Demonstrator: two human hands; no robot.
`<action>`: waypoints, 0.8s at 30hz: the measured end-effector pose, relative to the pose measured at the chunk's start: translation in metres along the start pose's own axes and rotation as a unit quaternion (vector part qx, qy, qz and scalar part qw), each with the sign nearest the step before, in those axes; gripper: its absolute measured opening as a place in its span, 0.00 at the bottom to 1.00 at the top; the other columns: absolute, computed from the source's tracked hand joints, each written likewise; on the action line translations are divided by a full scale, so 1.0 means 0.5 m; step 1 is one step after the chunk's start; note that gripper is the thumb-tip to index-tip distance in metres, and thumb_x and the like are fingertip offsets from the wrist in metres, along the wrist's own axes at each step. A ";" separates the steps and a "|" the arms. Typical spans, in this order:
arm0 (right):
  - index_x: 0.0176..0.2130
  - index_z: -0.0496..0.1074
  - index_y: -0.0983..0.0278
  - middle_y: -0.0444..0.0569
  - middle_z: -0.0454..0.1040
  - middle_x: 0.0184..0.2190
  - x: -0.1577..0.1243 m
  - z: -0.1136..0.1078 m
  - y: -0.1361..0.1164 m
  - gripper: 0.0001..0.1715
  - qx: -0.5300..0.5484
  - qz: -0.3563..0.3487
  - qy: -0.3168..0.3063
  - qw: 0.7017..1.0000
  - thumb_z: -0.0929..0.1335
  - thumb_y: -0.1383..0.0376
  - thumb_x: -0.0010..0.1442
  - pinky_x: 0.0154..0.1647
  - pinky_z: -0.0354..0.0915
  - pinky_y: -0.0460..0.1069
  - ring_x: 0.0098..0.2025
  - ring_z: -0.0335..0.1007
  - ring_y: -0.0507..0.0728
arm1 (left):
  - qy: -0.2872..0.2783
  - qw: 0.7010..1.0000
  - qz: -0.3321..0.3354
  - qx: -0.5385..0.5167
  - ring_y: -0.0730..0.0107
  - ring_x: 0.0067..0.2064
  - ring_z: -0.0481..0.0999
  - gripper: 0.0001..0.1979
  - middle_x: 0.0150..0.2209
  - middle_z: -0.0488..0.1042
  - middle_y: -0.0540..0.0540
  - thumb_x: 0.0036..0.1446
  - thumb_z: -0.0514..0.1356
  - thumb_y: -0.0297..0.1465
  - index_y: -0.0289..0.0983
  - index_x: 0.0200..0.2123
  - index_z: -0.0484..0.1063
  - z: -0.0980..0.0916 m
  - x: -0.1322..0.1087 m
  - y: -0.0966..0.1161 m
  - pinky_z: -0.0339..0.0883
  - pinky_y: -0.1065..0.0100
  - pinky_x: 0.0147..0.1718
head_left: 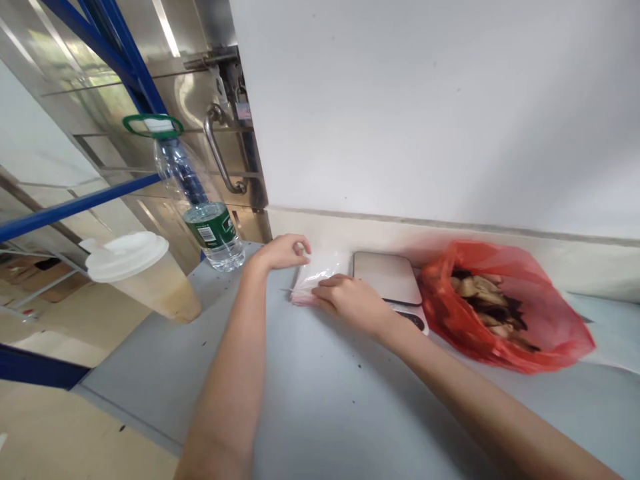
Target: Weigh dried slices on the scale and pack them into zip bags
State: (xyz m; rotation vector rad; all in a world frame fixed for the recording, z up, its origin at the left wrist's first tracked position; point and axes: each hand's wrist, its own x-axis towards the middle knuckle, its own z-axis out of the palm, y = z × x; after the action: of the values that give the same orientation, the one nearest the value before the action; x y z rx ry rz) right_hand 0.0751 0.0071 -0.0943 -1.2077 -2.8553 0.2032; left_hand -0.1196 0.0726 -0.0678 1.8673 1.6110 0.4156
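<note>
A small stack of clear plastic bags lies on the grey table top near the wall. My left hand pinches its far left corner with the fingertips. My right hand rests on the stack's near right edge, fingers curled over it. Just right of the bags sits a small digital scale with a pale platform. A red plastic bag, open at the top and holding brown dried pieces, lies to the right of the scale.
A clear water bottle with a green label and green cap ring stands at the table's far left corner. A lidded cup of pale drink stands near the left edge. Behind are a metal door handle and blue shelf rails.
</note>
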 end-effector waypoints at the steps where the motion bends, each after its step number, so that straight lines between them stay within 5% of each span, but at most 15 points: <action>1: 0.46 0.81 0.63 0.55 0.83 0.46 -0.001 0.003 0.001 0.21 0.001 -0.003 0.002 1.000 0.60 0.62 0.76 0.41 0.68 0.50 0.51 0.78 0.62 | -0.016 1.000 0.018 0.014 0.59 0.46 0.82 0.14 0.41 0.84 0.46 0.53 0.65 0.31 0.40 0.44 0.82 0.007 0.003 0.011 0.72 0.69 0.45; 8: 0.52 0.79 0.69 0.60 0.81 0.49 -0.020 0.014 0.005 0.18 -0.010 -0.056 0.005 0.998 0.63 0.76 0.70 0.57 0.70 0.54 0.56 0.77 0.62 | -0.093 0.987 0.020 0.127 0.54 0.62 0.76 0.30 0.62 0.77 0.43 0.61 0.62 0.35 0.43 0.67 0.71 0.066 0.021 0.048 0.66 0.66 0.58; 15: 0.49 0.79 0.72 0.60 0.81 0.45 -0.059 0.005 0.011 0.19 -0.028 -0.079 0.009 0.996 0.62 0.80 0.67 0.52 0.74 0.55 0.52 0.79 0.64 | -0.073 0.977 -0.012 0.202 0.36 0.66 0.71 0.42 0.70 0.65 0.33 0.56 0.68 0.48 0.42 0.71 0.65 0.099 0.032 0.053 0.66 0.52 0.60; 24: 0.51 0.79 0.69 0.60 0.82 0.45 -0.070 0.016 0.030 0.22 0.000 -0.087 0.018 0.996 0.64 0.81 0.63 0.52 0.72 0.52 0.51 0.79 0.60 | -0.054 0.969 0.064 0.230 0.54 0.62 0.74 0.29 0.63 0.72 0.42 0.62 0.62 0.33 0.44 0.66 0.70 0.096 0.013 0.086 0.65 0.64 0.62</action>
State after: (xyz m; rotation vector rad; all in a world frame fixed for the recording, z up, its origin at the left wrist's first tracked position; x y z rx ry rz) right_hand 0.1094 -0.0084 -0.1038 -0.9439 -2.9082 0.1749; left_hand -0.0562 0.0643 -0.0777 2.3004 1.6131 -0.0172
